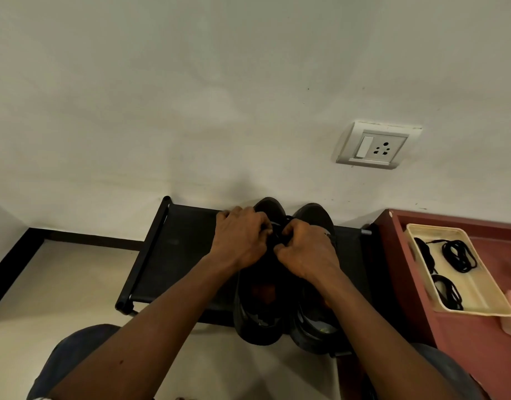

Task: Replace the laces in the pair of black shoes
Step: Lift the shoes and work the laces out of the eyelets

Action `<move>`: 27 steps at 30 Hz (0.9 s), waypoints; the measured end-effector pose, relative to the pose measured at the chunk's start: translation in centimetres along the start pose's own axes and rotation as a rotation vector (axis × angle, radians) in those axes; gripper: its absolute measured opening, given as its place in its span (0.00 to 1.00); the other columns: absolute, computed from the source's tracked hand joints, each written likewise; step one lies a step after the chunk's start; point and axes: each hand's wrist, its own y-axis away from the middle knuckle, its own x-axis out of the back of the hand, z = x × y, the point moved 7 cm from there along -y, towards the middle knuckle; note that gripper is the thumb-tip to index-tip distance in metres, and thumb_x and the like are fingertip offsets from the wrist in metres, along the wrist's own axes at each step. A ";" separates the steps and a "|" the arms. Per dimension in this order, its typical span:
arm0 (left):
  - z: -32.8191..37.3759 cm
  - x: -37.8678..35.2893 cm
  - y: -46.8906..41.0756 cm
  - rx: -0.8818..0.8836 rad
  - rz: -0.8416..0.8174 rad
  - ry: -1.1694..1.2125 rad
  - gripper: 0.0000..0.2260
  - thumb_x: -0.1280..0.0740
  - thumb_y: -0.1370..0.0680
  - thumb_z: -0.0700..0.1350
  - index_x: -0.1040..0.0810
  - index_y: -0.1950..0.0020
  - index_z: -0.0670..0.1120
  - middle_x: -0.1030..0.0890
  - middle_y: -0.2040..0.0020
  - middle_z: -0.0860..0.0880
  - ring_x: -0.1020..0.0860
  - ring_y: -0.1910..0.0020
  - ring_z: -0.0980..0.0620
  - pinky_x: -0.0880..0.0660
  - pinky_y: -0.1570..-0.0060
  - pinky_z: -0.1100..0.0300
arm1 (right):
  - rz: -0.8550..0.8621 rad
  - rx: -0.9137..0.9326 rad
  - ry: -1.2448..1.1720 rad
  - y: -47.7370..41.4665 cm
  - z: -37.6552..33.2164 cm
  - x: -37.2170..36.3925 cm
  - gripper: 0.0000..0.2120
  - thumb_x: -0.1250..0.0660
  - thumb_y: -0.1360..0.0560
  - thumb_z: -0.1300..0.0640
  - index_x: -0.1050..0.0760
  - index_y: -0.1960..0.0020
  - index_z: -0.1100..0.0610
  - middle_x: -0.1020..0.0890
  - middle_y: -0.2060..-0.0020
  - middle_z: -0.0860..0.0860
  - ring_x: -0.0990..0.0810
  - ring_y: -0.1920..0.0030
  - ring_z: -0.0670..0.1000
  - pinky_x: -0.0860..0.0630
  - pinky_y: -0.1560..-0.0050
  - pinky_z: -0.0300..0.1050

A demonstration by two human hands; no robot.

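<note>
— Two hands busy: where, and gripping what?
— On the low black rack [173,255], your left hand [241,238] and right hand [306,255], fingers curled, pinch a black lace [280,236] over the left shoe [260,321]; the right shoe [315,215] stands just beside it. Rightward, spare laces [459,256] lie in a cream tray [476,293].

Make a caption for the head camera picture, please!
Left hand and right hand pinch a lace above black shoes on a rack.

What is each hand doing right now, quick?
Left hand: closed, fingers curled, pinching the black lace on the black shoe.
Right hand: closed, pinching the same lace.
</note>
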 end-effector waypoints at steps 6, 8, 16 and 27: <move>-3.4 0.7 -0.7 0.240 0.081 0.348 0.04 0.38 0.16 0.49 0.24 0.47 0.53 0.24 0.46 0.52 0.25 0.46 0.51 0.30 0.43 0.50 | -0.012 -0.001 -0.016 -0.2 0.3 -0.3 0.18 0.27 0.26 0.50 0.26 0.39 0.49 0.19 0.55 0.49 0.19 0.54 0.50 0.18 0.51 0.50; -5.1 0.8 -0.9 0.406 0.127 0.672 0.07 0.39 0.14 0.47 0.22 0.45 0.50 0.21 0.49 0.52 0.23 0.50 0.52 0.28 0.53 0.59 | -0.017 0.001 -0.023 -0.3 0.4 -0.4 0.17 0.27 0.25 0.49 0.26 0.38 0.49 0.19 0.55 0.48 0.19 0.54 0.50 0.18 0.51 0.49; -5.4 -0.4 -0.5 0.658 0.148 1.438 0.09 0.43 0.12 0.46 0.24 0.43 0.46 0.16 0.55 0.50 0.14 0.56 0.51 0.25 0.55 0.56 | -0.013 -0.007 -0.021 -0.5 0.5 -0.6 0.16 0.28 0.26 0.47 0.27 0.41 0.48 0.19 0.55 0.48 0.19 0.55 0.50 0.19 0.52 0.49; -0.4 -2.0 -0.1 0.079 -0.144 0.203 0.02 0.31 0.20 0.50 0.21 0.49 0.53 0.22 0.56 0.56 0.23 0.57 0.57 0.24 0.49 0.57 | -0.010 -0.007 -0.004 -0.6 0.7 -0.7 0.13 0.30 0.25 0.45 0.26 0.43 0.48 0.20 0.56 0.47 0.20 0.56 0.48 0.21 0.57 0.45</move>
